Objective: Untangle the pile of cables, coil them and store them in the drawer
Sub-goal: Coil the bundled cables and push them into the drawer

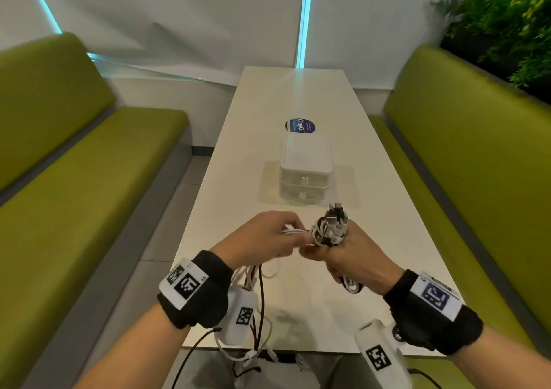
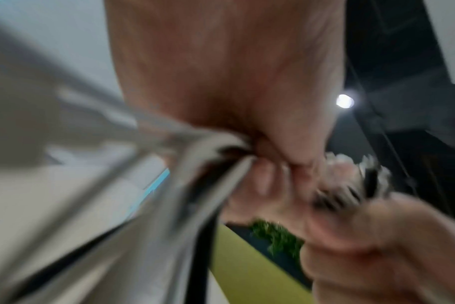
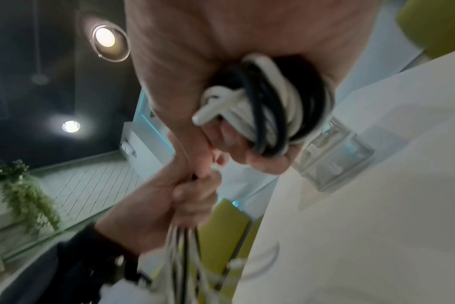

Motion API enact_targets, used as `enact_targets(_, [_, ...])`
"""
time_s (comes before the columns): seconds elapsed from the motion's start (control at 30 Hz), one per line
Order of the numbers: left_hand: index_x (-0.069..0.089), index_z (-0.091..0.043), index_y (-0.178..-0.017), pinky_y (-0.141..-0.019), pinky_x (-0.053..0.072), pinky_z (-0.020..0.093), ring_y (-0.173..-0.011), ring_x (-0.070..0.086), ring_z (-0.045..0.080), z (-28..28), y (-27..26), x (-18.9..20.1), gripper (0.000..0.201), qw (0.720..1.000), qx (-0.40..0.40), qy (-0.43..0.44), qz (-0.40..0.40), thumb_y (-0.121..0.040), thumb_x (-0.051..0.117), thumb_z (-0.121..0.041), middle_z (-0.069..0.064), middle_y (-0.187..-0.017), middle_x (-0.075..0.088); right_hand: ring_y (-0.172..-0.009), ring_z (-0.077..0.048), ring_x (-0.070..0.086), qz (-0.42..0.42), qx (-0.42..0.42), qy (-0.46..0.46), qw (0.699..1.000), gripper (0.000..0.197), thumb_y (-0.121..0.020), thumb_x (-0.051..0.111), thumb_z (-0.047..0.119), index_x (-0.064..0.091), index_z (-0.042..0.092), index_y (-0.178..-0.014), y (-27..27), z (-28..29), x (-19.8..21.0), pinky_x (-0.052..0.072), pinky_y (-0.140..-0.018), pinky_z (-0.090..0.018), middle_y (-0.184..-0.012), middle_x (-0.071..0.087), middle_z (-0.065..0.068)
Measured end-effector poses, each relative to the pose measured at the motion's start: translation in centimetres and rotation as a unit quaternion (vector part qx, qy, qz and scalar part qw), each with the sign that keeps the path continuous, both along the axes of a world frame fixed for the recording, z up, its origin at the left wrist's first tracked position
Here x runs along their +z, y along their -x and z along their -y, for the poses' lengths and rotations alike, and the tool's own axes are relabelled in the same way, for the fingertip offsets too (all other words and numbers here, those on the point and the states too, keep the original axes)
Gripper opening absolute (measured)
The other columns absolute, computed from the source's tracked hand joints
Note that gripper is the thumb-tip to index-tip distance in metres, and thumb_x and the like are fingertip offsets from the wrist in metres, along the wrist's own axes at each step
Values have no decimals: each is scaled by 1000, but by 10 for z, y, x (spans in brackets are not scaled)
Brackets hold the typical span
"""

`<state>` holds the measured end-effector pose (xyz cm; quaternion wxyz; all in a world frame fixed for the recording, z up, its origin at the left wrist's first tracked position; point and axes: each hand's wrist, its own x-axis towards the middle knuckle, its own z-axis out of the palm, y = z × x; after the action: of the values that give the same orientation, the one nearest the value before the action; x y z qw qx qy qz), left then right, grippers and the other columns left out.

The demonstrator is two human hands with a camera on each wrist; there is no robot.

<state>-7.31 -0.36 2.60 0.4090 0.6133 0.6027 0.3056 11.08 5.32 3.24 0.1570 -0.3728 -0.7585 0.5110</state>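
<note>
My right hand (image 1: 343, 254) grips a coiled bundle of white and black cables (image 1: 329, 229), its plugs sticking up above the fist; in the right wrist view the coil (image 3: 268, 111) loops out of the palm. My left hand (image 1: 269, 236) pinches several loose cable strands (image 1: 293, 233) that run into the coil. Their free ends (image 1: 256, 323) hang below my left wrist past the table edge. The left wrist view shows these strands (image 2: 148, 205) blurred, running out of my curled fingers (image 2: 262, 179). A white two-drawer box (image 1: 304, 169) stands ahead on the table, both drawers closed.
The long white table (image 1: 298, 96) runs between two green benches (image 1: 83, 162) (image 1: 465, 156). A round blue sticker (image 1: 300, 125) lies behind the drawer box. Green plants (image 1: 504, 22) fill the upper right corner.
</note>
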Motion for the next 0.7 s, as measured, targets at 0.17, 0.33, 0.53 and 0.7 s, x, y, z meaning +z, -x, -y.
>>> enact_targets(0.17, [55, -12, -77, -44, 25, 22, -45, 24, 13, 6, 5, 2, 52, 983, -17, 85, 163, -92, 39, -59, -2, -49, 33, -57, -11, 53, 46, 9, -205, 978, 22, -74, 65, 5, 59, 24, -64, 2, -13, 8, 46, -57, -30, -58, 57, 8])
enact_targets(0.33, [53, -16, -70, -47, 35, 24, -42, 28, 12, 8, -2, -1, 48, 969, 28, 77, 231, -95, 42, -55, -3, -48, 35, -50, -9, 48, 7, -112, -227, 967, 16, -77, 67, 6, 59, 10, -64, 3, -28, 6, 38, -47, -15, -54, 55, 5])
enact_targets(0.53, [50, -13, -77, -46, 37, 25, -44, 32, 13, 8, -19, -4, 43, 970, 117, 7, 211, -99, 43, -49, -2, -54, 33, -46, -23, 53, -93, -226, -67, 967, 15, -82, 69, 8, 63, 9, -68, 14, -21, -9, 44, -49, -33, -48, 56, -3])
enact_targets(0.7, [47, -14, -76, -45, 21, 26, -45, 25, 10, 10, -50, -16, 41, 949, 212, -74, 222, -103, 36, -43, -5, -57, 34, -52, -26, 62, -206, -208, 54, 955, 11, -89, 67, 9, 65, 4, -79, 22, 3, -2, 51, -54, -36, -58, 62, -14])
